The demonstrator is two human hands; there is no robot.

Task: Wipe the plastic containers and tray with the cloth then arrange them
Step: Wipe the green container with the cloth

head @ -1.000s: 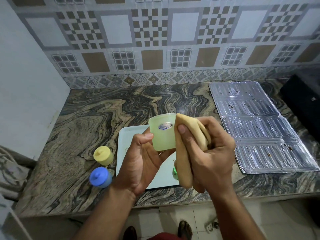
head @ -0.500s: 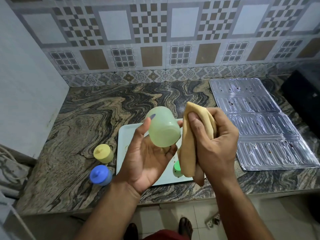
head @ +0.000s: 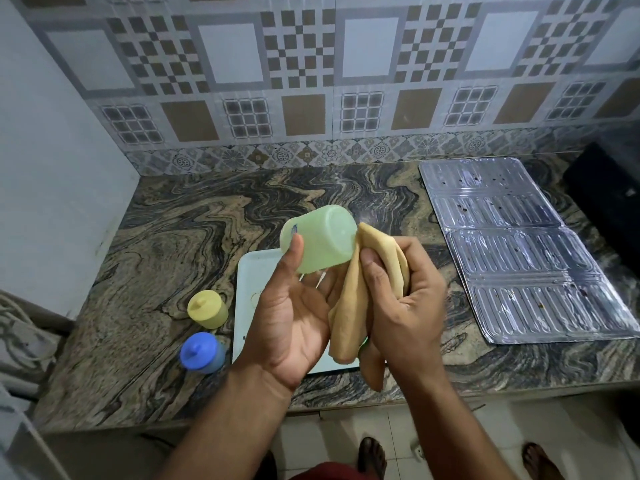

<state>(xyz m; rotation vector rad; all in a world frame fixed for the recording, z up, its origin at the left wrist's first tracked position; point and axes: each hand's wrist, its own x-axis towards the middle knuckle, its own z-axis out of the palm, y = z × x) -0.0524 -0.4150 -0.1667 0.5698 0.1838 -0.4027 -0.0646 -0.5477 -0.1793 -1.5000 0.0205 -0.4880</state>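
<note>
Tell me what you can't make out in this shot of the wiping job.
Only the head view exists.
- Green container: its open mouth faces away; the left hand covers part of its side, and its label is too small to read.
- White tray: both hands and the cloth hide most of it.
- A small green item on the tray: only a sliver shows under the right hand.
- Black object: cut off by the right edge.

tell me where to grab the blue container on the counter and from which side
Best guess: take the blue container by its round side wall just under the lid, coming from above and the left. It stands upright on the counter, its lid knob looks too small for a firm hold, and the tray sits close on its right, so fingers fit more easily on the open left side.
</note>
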